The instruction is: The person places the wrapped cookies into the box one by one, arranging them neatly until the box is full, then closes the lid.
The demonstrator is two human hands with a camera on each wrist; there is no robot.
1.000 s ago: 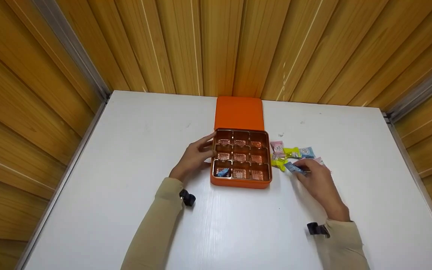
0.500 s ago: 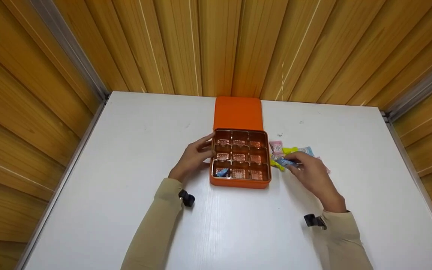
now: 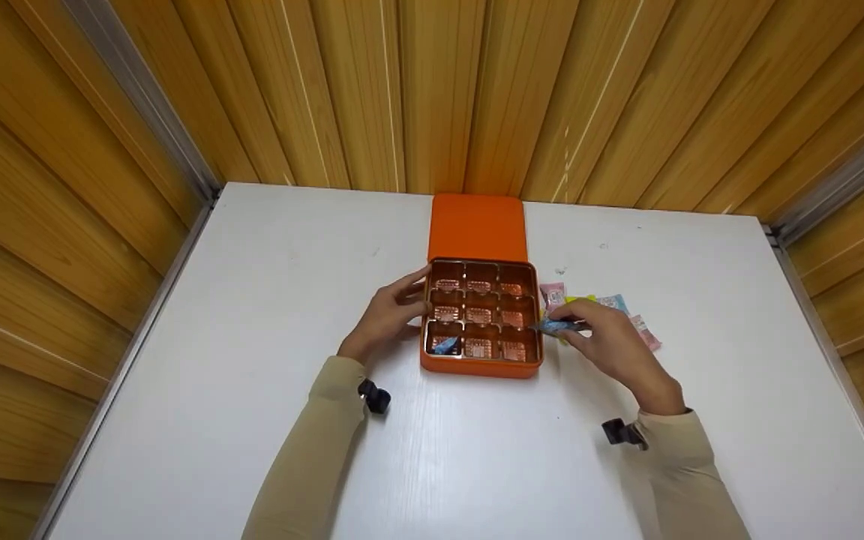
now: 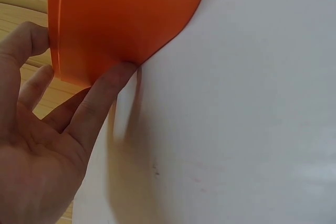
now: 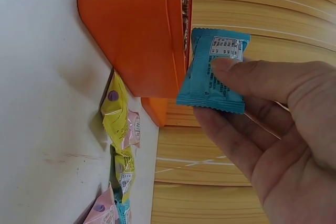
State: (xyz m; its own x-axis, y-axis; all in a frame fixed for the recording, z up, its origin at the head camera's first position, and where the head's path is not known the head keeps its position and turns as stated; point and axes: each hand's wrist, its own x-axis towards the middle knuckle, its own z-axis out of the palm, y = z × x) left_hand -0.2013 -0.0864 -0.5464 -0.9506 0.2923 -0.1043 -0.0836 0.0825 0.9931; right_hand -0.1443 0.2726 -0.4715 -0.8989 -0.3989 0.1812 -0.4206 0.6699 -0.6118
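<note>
An orange tin box (image 3: 481, 369) with a divided tray inside stands on the white table. In its near left compartment lies a blue candy packet (image 3: 445, 346). My left hand (image 3: 385, 321) rests its extended fingers against the box's left side; the left wrist view shows the fingertips (image 4: 122, 69) touching the orange wall. At the box's right edge my right hand (image 3: 616, 346) pinches another blue candy packet (image 5: 215, 72) between thumb and fingers, level with the rim. Behind that hand, partly hidden, are pink (image 3: 553, 294) and yellow candy packets (image 5: 115, 109) on the table.
Beyond the box lies a flat orange lid (image 3: 477, 226) touching its far side. Further right are a light blue packet (image 3: 613, 303) and a pink packet (image 3: 646, 334). Wood-patterned walls (image 3: 432, 90) close off the back and sides.
My right hand has carried the blue candy packet leftward, from over the packets to the box's right rim. The left hand stays against the box.
</note>
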